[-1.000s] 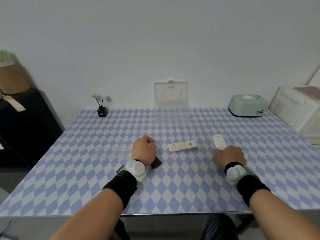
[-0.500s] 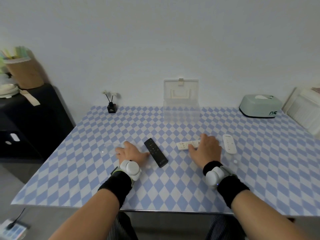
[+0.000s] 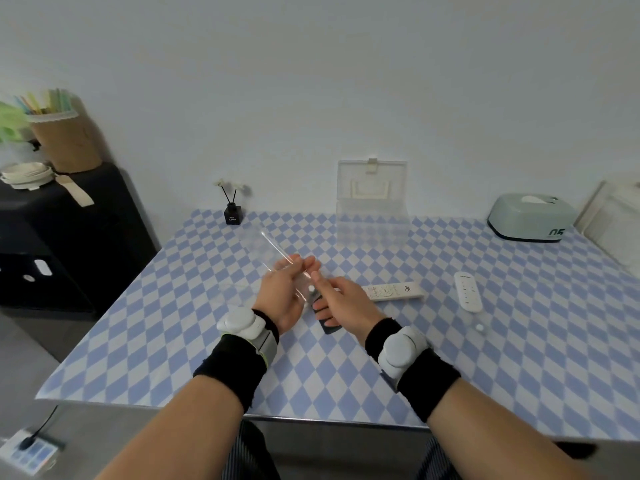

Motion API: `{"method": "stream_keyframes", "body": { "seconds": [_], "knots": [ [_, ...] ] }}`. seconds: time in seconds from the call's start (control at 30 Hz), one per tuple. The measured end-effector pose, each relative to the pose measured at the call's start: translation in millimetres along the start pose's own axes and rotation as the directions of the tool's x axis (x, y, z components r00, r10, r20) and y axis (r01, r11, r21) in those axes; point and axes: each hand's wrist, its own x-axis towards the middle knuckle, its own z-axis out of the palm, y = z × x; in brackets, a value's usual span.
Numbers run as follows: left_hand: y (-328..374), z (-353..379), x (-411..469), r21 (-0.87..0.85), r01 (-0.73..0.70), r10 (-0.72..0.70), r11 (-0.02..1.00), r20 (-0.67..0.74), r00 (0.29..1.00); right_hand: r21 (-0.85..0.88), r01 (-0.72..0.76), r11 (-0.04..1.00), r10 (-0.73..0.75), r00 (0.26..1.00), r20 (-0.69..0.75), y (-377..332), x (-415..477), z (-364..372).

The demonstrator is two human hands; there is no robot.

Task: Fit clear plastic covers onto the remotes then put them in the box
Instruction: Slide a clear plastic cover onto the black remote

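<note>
Over the middle of the checked table [image 3: 180, 341], my left hand [image 3: 282, 296] holds a long clear plastic cover [image 3: 277, 252] that slants up and away to the left. Just right of it, my right hand [image 3: 346, 303] grips the black remote [image 3: 327, 326], whose near end shows below my fingers. The remote's far end meets the cover's lower end between my hands. A long white remote [image 3: 393, 292] and a short white remote [image 3: 468, 292] lie flat on the table to the right. The clear box [image 3: 372, 220] stands at the back with its lid up.
A small white round piece [image 3: 479, 328] lies near the short remote. A pale green tissue box [image 3: 530, 218] sits at the back right and a black reed diffuser [image 3: 232, 213] at the back left. A black cabinet [image 3: 69, 244] stands left of the table.
My left hand has lifted a clear cover off the table. My right hand has come left from the white remote and picked up the black remote, bringing it to the cover.
</note>
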Motion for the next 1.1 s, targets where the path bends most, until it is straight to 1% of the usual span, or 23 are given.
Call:
{"method": "stream_keyframes", "body": {
  "seconds": [0.1,0.17,0.2,0.23,0.33,0.4,0.47,0.53,0.6,0.67,0.73,0.83,0.87,0.93,1.03,1.07,1.1],
  "knots": [
    [4.1,12.8,-4.9,-0.106,0.094,-0.09,0.99,0.04,0.995,0.232,-0.003,0.973,-0.011,0.998,0.061,3.8,-1.8,-4.4],
    [6.9,17.6,-4.9,-0.222,0.099,-0.095,0.97,0.03,0.995,0.299,-0.004,0.954,-0.024,0.996,0.088,6.6,-4.1,-11.2],
    [7.0,19.1,-4.9,-0.246,0.09,-0.088,0.965,0.019,0.996,0.305,-0.01,0.952,-0.02,0.995,0.093,7.2,-5.4,-13.6],
    [6.0,20.2,-5.0,-0.231,0.091,-0.089,0.969,0.018,0.996,0.305,-0.016,0.952,-0.011,0.996,0.087,7.3,-6.4,-14.8],
    [-2.7,24.2,-5.6,-0.076,0.141,-0.136,0.987,0.069,0.988,0.307,-0.041,0.951,0.037,0.999,0.019,7.8,-8.4,-14.2],
    [-9.0,26.2,-4.4,-0.013,0.169,-0.167,0.986,0.098,0.981,0.316,-0.072,0.946,0.083,0.996,-0.022,9.7,-8.9,-12.9],
    [-12.3,29.4,-4.3,0.039,0.177,-0.18,0.984,0.117,0.977,0.301,-0.098,0.949,0.115,0.993,-0.037,10.1,-12.3,-11.4],
    [-13.7,32.2,-5.4,0.06,0.159,-0.166,0.985,0.127,0.978,0.248,-0.065,0.966,0.083,0.995,-0.064,10.8,-15.1,-10.9],
    [-13.6,33.5,-7.7,0.029,0.125,-0.128,0.992,0.144,0.981,0.16,-0.012,0.987,0.03,0.994,-0.106,11.4,-16.6,-13.0],
    [-11.5,32.8,-8.1,-0.044,0.1,-0.092,0.994,0.149,0.985,0.114,0.008,0.993,0.005,0.993,-0.12,10.7,-16.7,-15.5],
    [-8.2,31.0,-7.6,-0.107,0.066,-0.052,0.992,0.124,0.991,0.118,0.017,0.993,-0.006,0.996,-0.09,9.3,-16.8,-16.2],
    [-1.3,31.7,-7.5,-0.139,0.032,-0.023,0.99,0.063,0.998,0.23,0.064,0.971,-0.067,0.998,0.005,6.5,-19.1,-13.0],
    [-0.8,31.0,-7.9,-0.14,0.023,-0.016,0.99,0.051,0.999,0.238,0.073,0.969,-0.077,0.997,0.008,6.4,-19.5,-11.8],
    [-1.5,28.1,-8.0,-0.149,0.031,-0.023,0.988,0.056,0.998,0.183,0.082,0.98,-0.072,0.995,-0.065,8.2,-18.5,-10.2],
    [-2.1,24.5,-7.9,-0.166,0.047,-0.029,0.985,0.11,0.993,0.042,0.081,0.996,-0.068,0.963,-0.259,13.7,-14.4,-9.9],
    [-0.7,24.1,-7.2,-0.168,0.027,-0.011,0.985,0.096,0.995,0.032,0.089,0.995,-0.077,0.958,-0.276,14.8,-13.4,-10.6],
    [1.2,23.5,-6.6,-0.17,-0.001,0.012,0.985,0.065,0.998,0.045,0.102,0.994,-0.087,0.963,-0.256,15.2,-13.2,-11.1]
  ]
}}
